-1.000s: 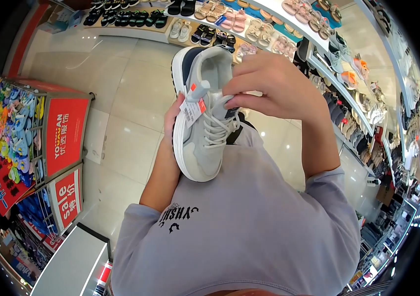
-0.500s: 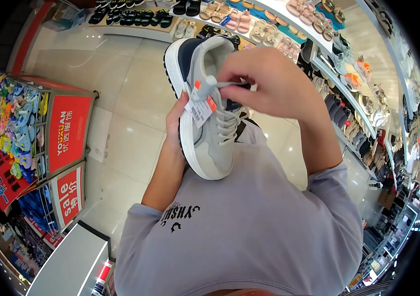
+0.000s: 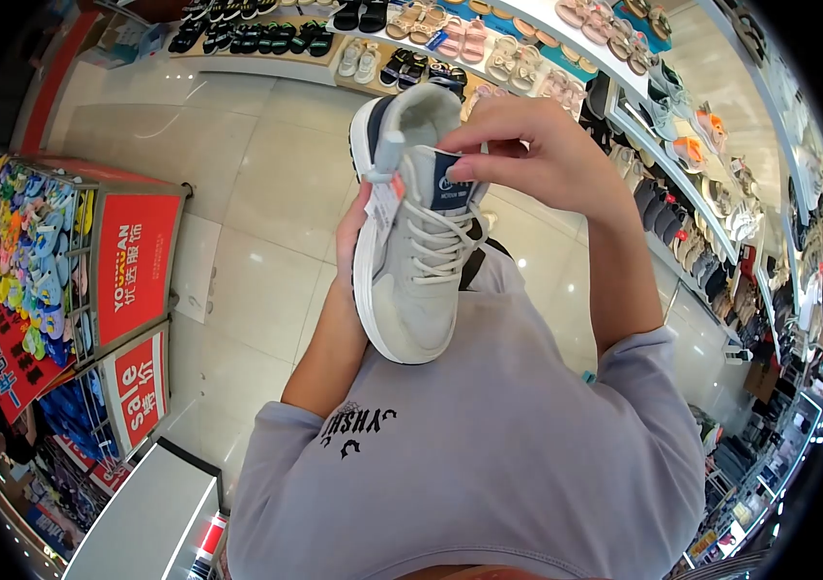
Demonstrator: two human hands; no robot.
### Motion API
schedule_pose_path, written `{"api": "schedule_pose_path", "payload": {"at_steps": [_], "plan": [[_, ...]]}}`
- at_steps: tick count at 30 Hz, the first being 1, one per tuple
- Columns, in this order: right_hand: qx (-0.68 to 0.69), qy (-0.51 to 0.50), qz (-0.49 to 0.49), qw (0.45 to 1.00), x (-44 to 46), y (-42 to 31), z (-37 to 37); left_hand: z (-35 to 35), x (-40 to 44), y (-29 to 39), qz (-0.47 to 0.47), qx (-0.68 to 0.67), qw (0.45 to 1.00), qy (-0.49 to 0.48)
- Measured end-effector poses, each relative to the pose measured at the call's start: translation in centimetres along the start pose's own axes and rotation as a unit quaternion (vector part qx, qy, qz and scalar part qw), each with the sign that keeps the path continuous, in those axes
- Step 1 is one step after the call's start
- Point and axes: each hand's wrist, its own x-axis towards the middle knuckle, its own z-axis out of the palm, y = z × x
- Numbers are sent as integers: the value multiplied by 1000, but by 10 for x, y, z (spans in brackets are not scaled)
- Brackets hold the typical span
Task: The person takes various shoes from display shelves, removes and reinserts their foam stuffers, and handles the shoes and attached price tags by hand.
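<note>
Shoe point(image 3: 402, 304) held in front of the shirt point(image 3: 489, 435), toe toward the wearer; left hand point(image 3: 349, 237) grasps the sole point(image 3: 363, 271), apparently from beneath; right hand point(image 3: 542, 155) pinches the tongue point(image 3: 448, 191) above the laces point(image 3: 438, 244)

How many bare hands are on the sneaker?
2: the left hand holds the sneaker at its sole edge, partly hidden behind it; the right hand pinches the tongue near its top.

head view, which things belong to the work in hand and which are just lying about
In hand:
- left hand
- right hand
- grey shoe
- navy tongue label
- paper tag

Just about:
- pink sandals
- red sale sign
- colourful footwear
</note>
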Motion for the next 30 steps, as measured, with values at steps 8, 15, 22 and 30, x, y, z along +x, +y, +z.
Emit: {"api": "schedule_pose_path", "payload": {"at_steps": [8, 15, 22, 30], "plan": [[32, 63, 112, 991, -25, -5, -5, 7, 16, -11, -38, -1, 999, 11], [145, 150, 104, 972, -72, 16, -19, 48, 21, -38, -136, -54, 986, -81], [146, 176, 79, 970, -135, 24, -50, 75, 43, -83, -197, 13, 978, -60], [193, 286, 75, 935, -228, 49, -84, 109, 75, -174, -247, 3, 966, -77]]}}
